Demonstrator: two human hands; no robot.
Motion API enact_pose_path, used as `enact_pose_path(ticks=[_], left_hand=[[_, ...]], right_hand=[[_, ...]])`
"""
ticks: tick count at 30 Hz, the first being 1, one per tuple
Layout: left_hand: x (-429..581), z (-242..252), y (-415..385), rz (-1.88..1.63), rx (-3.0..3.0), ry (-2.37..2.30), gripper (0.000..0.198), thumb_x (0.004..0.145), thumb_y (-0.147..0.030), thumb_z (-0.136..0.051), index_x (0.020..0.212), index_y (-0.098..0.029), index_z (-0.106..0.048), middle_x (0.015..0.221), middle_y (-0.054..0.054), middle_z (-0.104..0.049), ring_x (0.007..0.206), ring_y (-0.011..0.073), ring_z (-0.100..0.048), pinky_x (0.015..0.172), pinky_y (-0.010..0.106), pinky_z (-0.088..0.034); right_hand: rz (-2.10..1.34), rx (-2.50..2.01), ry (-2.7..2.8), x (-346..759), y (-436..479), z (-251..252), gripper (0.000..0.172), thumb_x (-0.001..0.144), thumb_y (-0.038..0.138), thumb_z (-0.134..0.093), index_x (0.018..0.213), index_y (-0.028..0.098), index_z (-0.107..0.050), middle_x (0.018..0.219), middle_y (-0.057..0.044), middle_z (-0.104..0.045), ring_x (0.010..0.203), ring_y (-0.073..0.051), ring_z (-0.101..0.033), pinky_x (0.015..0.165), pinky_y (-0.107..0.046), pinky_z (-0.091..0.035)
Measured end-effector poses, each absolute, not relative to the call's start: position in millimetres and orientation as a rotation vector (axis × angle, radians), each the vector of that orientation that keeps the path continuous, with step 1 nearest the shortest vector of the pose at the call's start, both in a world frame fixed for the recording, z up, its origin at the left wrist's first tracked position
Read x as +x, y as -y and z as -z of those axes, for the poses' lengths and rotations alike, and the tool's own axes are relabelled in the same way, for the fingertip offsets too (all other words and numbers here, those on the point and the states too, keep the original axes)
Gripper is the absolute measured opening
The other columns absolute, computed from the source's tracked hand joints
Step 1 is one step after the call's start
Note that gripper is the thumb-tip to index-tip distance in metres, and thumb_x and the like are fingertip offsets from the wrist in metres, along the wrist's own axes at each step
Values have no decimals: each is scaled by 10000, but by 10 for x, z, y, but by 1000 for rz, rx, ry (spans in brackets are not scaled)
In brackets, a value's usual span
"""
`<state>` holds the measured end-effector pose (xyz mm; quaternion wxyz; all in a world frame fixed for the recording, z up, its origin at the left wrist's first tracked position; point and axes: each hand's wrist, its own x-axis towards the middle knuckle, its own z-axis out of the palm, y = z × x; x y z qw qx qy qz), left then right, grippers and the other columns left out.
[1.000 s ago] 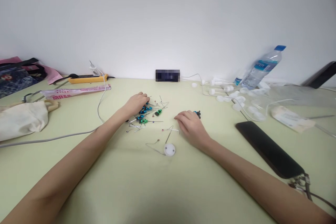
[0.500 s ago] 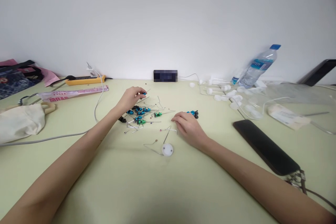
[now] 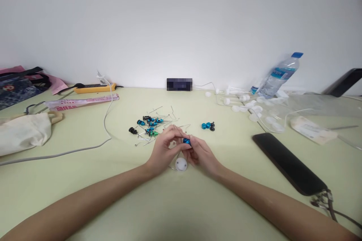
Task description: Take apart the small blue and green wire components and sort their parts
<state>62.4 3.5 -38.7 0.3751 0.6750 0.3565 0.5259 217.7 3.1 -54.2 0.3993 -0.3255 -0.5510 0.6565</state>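
Observation:
A small shiny blue metal part (image 3: 186, 141) is pinched between my two hands above the middle of the table. My left hand (image 3: 166, 147) closes thumb and fingers on its left side, with a thin wire rising beside the fingertips. Against its right side press the fingers of my right hand (image 3: 203, 154), also closed. A round white disc (image 3: 181, 164) with two dark spots lies below the hands, a thin metal wire by it. Left of the hands spreads a pile of blue, black and green metal parts (image 3: 149, 121) with bent wires. Several blue and black pieces (image 3: 208, 125) sit together to the right.
A black phone (image 3: 288, 162) lies to the right, with a water bottle (image 3: 281, 75) and white caps (image 3: 250, 105) behind it. A small dark box-shaped device (image 3: 179, 84) stands by the wall. A yellow power strip (image 3: 94, 88), cable and cloth bag (image 3: 25, 131) are at left.
My left hand has come from the far side of the pile toward me and right, bringing a blue part. My right hand has shifted slightly nearer, and both hands now meet on the part.

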Motion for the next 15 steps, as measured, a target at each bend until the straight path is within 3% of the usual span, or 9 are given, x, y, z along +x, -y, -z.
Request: enact_pose_path(ticks=[7, 11, 15], left_hand=[[550, 382, -204, -1264, 1986, -959, 243, 786, -289, -682, 1028, -279, -700, 1000, 54, -606, 962, 193, -568, 875, 349, -470], [588, 201, -209, -1132, 2129, -1088, 159, 863, -316, -579, 890, -252, -721, 1045, 59, -641, 990, 205, -598, 885, 361, -479], [404, 138, 110, -854, 2517, -1236, 199, 874, -347, -536, 852, -240, -703, 1176, 87, -624, 1019, 289, -590, 834, 447, -500]], right_hand=[[-1718, -768, 1234, 2180, -88, 510, 480, 885, 597, -410, 649, 180, -440, 517, 57, -368, 408, -63, -280, 417, -228, -195], [-1685, -811, 1089, 2205, -137, 509, 498, 857, 603, -460, 599, 185, -382, 505, 59, -353, 404, -57, -251, 400, -222, -173], [-1610, -823, 939, 2223, -175, 488, 477, 832, 586, -514, 605, 189, -377, 510, 56, -369, 404, -59, -247, 383, -215, -167]])
